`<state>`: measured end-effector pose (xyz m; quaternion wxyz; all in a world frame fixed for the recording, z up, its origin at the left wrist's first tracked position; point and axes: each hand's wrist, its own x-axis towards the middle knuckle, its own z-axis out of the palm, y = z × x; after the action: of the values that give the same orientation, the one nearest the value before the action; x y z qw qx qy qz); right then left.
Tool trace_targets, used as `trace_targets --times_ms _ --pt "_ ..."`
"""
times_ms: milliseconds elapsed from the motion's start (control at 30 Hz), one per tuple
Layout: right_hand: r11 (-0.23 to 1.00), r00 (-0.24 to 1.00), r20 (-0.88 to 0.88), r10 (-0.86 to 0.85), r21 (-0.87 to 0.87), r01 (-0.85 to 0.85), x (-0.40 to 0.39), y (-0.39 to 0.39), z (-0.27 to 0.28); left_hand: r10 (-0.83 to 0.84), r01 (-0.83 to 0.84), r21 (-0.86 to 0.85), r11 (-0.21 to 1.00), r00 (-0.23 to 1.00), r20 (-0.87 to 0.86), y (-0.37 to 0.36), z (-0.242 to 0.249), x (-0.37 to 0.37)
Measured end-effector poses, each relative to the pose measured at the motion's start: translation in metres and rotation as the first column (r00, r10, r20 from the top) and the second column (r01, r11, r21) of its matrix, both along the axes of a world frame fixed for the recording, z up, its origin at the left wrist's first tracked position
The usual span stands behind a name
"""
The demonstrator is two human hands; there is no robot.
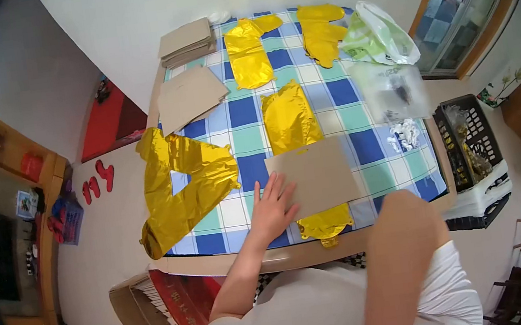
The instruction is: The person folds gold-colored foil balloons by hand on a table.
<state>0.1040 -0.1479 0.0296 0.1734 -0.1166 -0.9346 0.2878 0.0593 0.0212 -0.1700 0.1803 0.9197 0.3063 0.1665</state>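
My left hand [273, 207] lies with fingers spread on the left edge of a grey-brown cardboard sheet [318, 178]. This sheet covers the middle of a flat gold foil balloon [291, 119], whose shiny ends stick out above and below it. My right arm [407, 228] is bent with the elbow toward the table, and the right hand is out of view. A larger gold foil balloon [198, 161], shaped like an A, lies left of my left hand and hangs partly over the table's left edge.
Farther back are two gold foil balloons [250, 55] [320, 33], loose cardboard sheets [190, 99] and a cardboard stack [185, 41]. Plastic bags [379, 35] and small white pieces [407, 134] lie at the right. A black crate [476, 127] stands beside the table, a cardboard box [143, 322] below.
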Motion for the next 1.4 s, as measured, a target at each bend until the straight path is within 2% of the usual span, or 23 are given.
trace_targets --times_ms 167,200,233,267,300,333,367,433,533,733,833,933,1033,1233,1333,1400 --pt "0.997 0.987 0.14 -0.079 0.021 0.077 0.039 -0.004 -0.021 -0.002 0.002 -0.016 1.0 1.0 -0.018 0.0 0.001 -0.003" --pt "0.995 0.989 0.111 -0.099 0.042 0.095 0.061 0.019 -0.025 -0.018 0.018 -0.003 1.0 0.998 -0.052 0.001 0.001 -0.004" --pt "0.983 0.989 -0.005 -0.148 0.113 0.148 0.097 0.065 -0.039 -0.031 0.031 0.007 0.999 0.996 -0.086 0.003 0.0 -0.008" --pt "0.947 0.959 -0.075 -0.275 0.153 0.283 0.142 0.117 -0.053 -0.04 0.043 0.02 0.999 0.992 -0.12 0.004 0.0 -0.008" --pt "0.865 0.877 -0.108 -0.469 0.145 0.48 0.178 0.161 -0.072 -0.022 0.023 0.016 1.0 0.997 -0.077 0.002 0.001 -0.006" --pt "0.422 0.537 0.234 -0.81 -0.403 0.812 0.194 0.191 -0.082 -0.006 0.007 0.013 1.0 0.999 -0.038 0.0 0.002 -0.006" --pt "0.253 0.294 0.247 -0.923 -0.186 0.95 0.221 0.22 -0.122 0.007 -0.007 0.015 1.0 1.0 -0.002 0.0 0.003 -0.005" --pt "0.061 0.043 0.181 -0.982 0.096 0.994 0.252 0.241 -0.16 0.015 -0.015 0.016 1.0 1.0 -0.013 0.001 0.006 -0.004" --pt "-0.143 -0.117 0.249 -0.961 -0.088 0.986 0.277 0.27 -0.195 0.018 -0.017 0.025 1.0 0.999 -0.028 0.0 0.005 -0.004" --pt "-0.134 -0.047 0.366 -0.929 -0.216 0.967 0.277 0.293 -0.196 0.016 -0.014 0.048 0.999 0.999 -0.039 0.0 0.002 -0.004" --pt "-0.056 0.036 0.337 -0.941 -0.261 0.964 0.283 0.299 -0.206 0.017 -0.016 0.051 0.999 0.999 -0.026 0.001 0.0 -0.004" --pt "-0.055 0.07 0.229 -0.971 -0.499 0.865 0.291 0.305 -0.225 0.006 -0.005 0.041 0.999 0.999 -0.039 0.0 0.0 -0.005" --pt "-0.115 0.023 0.238 -0.971 -0.549 0.828 0.29 0.309 -0.229 0.001 0.0 0.028 1.0 0.999 -0.047 0.001 0.001 -0.006" --pt "-0.032 0.066 0.233 -0.97 -0.392 0.919 0.285 0.303 -0.224 0.031 -0.03 0.029 0.999 0.998 -0.05 0.0 0.002 -0.003" --pt "-0.091 0.016 0.245 -0.969 -0.421 0.903 0.281 0.304 -0.218 -0.006 0.01 0.059 0.998 0.998 -0.06 0.002 0.012 0.01" --pt "-0.088 0.025 0.234 -0.972 -0.462 0.882 0.28 0.301 -0.217 -0.052 0.059 0.09 0.994 0.996 -0.077 0.002 0.011 0.022"
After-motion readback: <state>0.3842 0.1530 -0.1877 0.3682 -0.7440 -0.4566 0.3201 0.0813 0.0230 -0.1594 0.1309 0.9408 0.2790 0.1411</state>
